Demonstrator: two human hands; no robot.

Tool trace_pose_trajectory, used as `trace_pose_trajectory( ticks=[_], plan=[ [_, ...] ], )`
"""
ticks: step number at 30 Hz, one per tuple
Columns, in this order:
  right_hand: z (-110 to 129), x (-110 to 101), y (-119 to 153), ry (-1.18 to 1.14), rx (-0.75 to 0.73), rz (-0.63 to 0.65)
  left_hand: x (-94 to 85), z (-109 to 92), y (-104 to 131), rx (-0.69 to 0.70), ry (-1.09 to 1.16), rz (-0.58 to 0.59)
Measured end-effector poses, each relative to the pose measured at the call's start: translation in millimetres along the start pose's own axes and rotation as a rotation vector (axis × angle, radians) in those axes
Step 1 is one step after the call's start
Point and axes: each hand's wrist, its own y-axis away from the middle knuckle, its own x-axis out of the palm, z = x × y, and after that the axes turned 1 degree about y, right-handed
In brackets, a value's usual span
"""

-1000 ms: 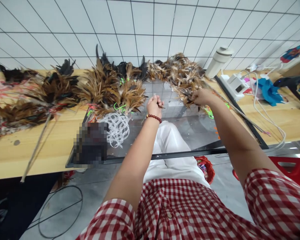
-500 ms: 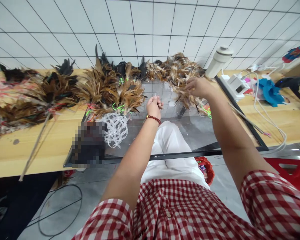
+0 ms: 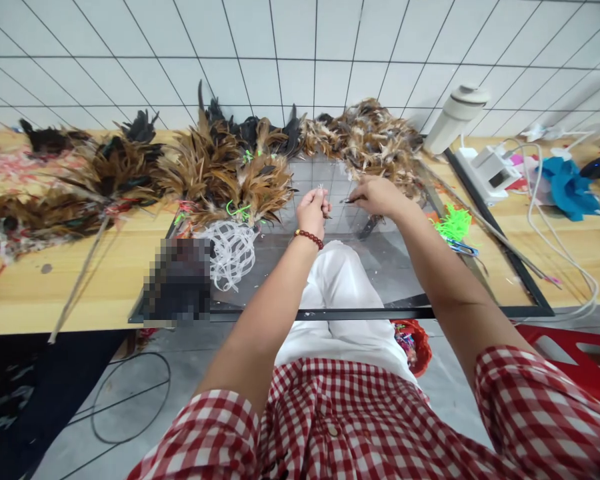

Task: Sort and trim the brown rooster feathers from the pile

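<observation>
My left hand (image 3: 314, 208), with a beaded bracelet at the wrist, is closed over the glass panel (image 3: 300, 263); a small feather-like piece shows from its fingers. To its right, my right hand (image 3: 375, 196) pinches a small dark feather (image 3: 349, 201) between thumb and fingers. The two hands are apart. A pile of brown and cream feathers (image 3: 380, 140) lies just behind my right hand. Bunches of longer brown feathers (image 3: 205, 167) stand left of my left hand, with a coil of white strips (image 3: 230, 253) in front of them.
A white bottle (image 3: 455, 119) and a white power strip (image 3: 487, 175) are at the back right. Bright green strands (image 3: 453, 223) lie beside my right forearm. Blue material (image 3: 567, 187) is farther right. A blurred dark object (image 3: 180, 287) sits at the panel's front left.
My right hand has moved from the feather pile toward my left hand, now with a small dark feather in its fingers. The view has shifted slightly, and the green strands show more fully.
</observation>
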Motion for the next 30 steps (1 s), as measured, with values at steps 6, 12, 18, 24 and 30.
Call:
trace_pose_trajectory(
  ticks=[6,12,18,24,30],
  plan=[
    [2,1,-13,-0.752,0.238,-0.450,2.7,-8,6,-0.050,0.026,0.010],
    [9,7,-18,-1.022,0.151,-0.505,7.9,-14,18,-0.127,0.068,0.043],
    [36,23,-15,-0.814,-0.086,-0.839,9.2,-10,17,-0.217,0.094,0.067],
    [55,29,-3,-0.614,-0.286,-0.647,8.5,-11,8,-0.249,0.195,-0.002],
    [57,32,-1,-0.592,-0.315,-0.601,6.8,-14,1,-0.169,0.266,-0.038]
  ],
)
